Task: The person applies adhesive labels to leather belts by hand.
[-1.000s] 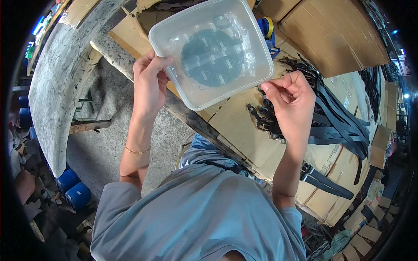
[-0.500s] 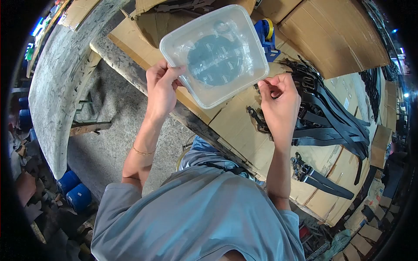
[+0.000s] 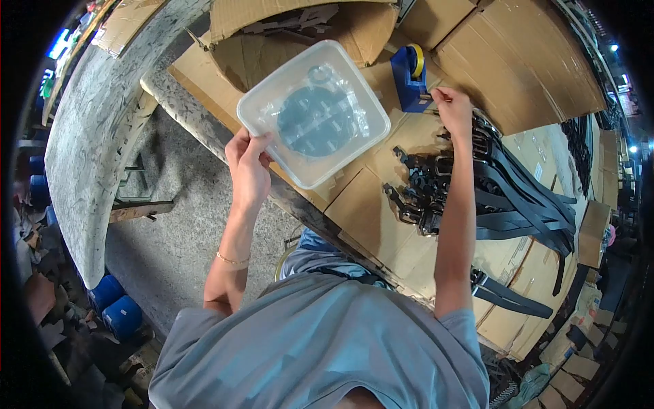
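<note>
My left hand point(image 3: 249, 167) grips the near left rim of a translucent square plastic container point(image 3: 323, 160), tilted so its inside shows, with pieces of clear tape on it. My right hand point(image 3: 455, 112) is at the front end of a blue tape dispenser point(image 3: 407, 88) holding a yellow-cored roll. Its thumb and fingers are pinched together there; whatever they hold is too small to make out. Black belts with buckles point(image 3: 511, 198) lie on the cardboard below and to the right of that hand.
An open cardboard box point(image 3: 231, 58) with scraps stands behind the container. A large brown carton point(image 3: 518, 61) is at the back right. Another belt point(image 3: 514, 300) lies near the table's right end. Blue rolls point(image 3: 122, 317) are on the floor at left.
My right hand has moved from the container's right corner up to the tape dispenser. The container in my left hand has shifted a little down and left.
</note>
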Demonstrator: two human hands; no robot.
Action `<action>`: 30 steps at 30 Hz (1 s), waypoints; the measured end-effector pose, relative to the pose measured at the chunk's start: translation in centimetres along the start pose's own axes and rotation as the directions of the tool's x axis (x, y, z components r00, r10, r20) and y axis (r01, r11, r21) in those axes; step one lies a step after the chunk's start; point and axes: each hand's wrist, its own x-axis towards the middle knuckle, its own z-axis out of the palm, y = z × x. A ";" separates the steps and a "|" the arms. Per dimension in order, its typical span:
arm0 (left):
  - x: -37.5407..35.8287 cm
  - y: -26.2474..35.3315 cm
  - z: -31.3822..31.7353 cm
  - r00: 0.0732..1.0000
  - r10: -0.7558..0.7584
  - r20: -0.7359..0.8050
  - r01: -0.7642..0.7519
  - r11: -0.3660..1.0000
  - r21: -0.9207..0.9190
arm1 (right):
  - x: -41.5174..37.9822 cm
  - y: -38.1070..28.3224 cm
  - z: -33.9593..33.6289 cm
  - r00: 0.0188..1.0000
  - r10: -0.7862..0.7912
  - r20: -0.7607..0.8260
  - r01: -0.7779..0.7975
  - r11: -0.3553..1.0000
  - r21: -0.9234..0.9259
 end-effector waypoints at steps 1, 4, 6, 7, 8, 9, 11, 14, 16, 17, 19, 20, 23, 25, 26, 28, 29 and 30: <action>0.0 -0.1 -0.2 1.000 0.008 -0.004 -0.008 1.000 -0.002 | 1.3 0.5 0.5 0.994 0.034 0.107 -0.023 0.995 -0.100; -0.1 -0.1 -0.4 0.999 -0.015 -0.034 0.015 1.000 -0.020 | 3.5 -0.2 0.8 0.955 0.171 0.243 -0.107 0.961 -0.255; -0.1 0.2 0.0 0.998 -0.017 -0.057 0.016 0.999 -0.029 | 4.0 -1.5 0.1 0.829 0.350 0.436 -0.322 0.936 -0.139; 0.1 -0.1 -0.3 0.998 -0.020 -0.057 0.019 0.999 -0.029 | 4.1 -1.2 0.2 0.828 0.353 0.436 -0.324 0.935 -0.141; 0.3 -0.5 -0.9 0.999 -0.024 -0.045 0.023 1.000 -0.020 | 4.0 -1.1 0.4 0.827 0.347 0.443 -0.345 0.934 -0.090; 0.5 -0.8 -1.1 0.999 -0.028 -0.033 0.028 1.000 -0.011 | 4.0 -1.0 0.4 0.826 0.341 0.449 -0.363 0.931 -0.039; 0.5 -0.9 -0.5 0.999 -0.025 -0.025 0.024 0.999 -0.026 | 3.3 -1.9 0.2 0.852 0.331 0.407 -0.369 0.929 0.016; 0.6 -0.7 0.4 1.000 -0.027 0.001 0.027 0.999 -0.042 | 3.7 -1.5 0.1 0.883 0.284 0.374 -0.347 0.931 0.111; 0.8 -0.9 0.4 0.999 -0.034 0.024 0.035 0.998 -0.046 | 3.6 -0.4 0.3 0.892 0.250 0.377 -0.324 0.934 0.149; 1.0 -1.2 0.1 0.999 -0.030 0.038 0.032 0.999 -0.039 | 3.3 -0.3 0.4 0.886 0.255 0.388 -0.355 0.911 0.211; 1.2 -1.4 0.1 0.999 -0.026 0.045 0.027 0.999 -0.034 | 2.6 -0.3 0.4 0.878 0.257 0.404 -0.383 0.884 0.269; 1.1 -1.2 0.3 0.999 -0.024 0.033 0.025 0.999 -0.045 | 1.7 -0.5 0.3 0.901 0.290 0.323 -0.384 0.878 0.284; 1.3 -1.5 0.0 1.000 -0.025 0.015 0.026 0.998 -0.054 | 0.3 -0.6 0.4 0.903 0.360 0.236 -0.423 0.842 0.334; 1.3 -1.5 0.0 0.999 -0.034 0.014 0.034 0.998 -0.051 | -0.2 -0.2 0.4 0.886 0.404 0.228 -0.462 0.807 0.367; 1.2 -1.3 0.3 0.999 -0.033 0.011 0.034 0.998 -0.046 | -0.3 0.1 0.5 0.882 0.398 0.251 -0.468 0.793 0.389; 1.3 -1.3 0.4 0.999 -0.032 0.006 0.032 0.999 -0.040 | -0.5 0.6 0.9 0.879 0.390 0.275 -0.474 0.779 0.411; 1.5 -1.5 0.4 0.999 -0.027 -0.018 0.026 0.998 -0.053 | -0.7 0.9 0.9 0.875 0.397 0.277 -0.480 0.780 0.401; 1.5 -1.6 0.3 0.999 -0.022 -0.042 0.019 0.998 -0.066 | -0.8 1.1 1.1 0.871 0.403 0.279 -0.487 0.781 0.392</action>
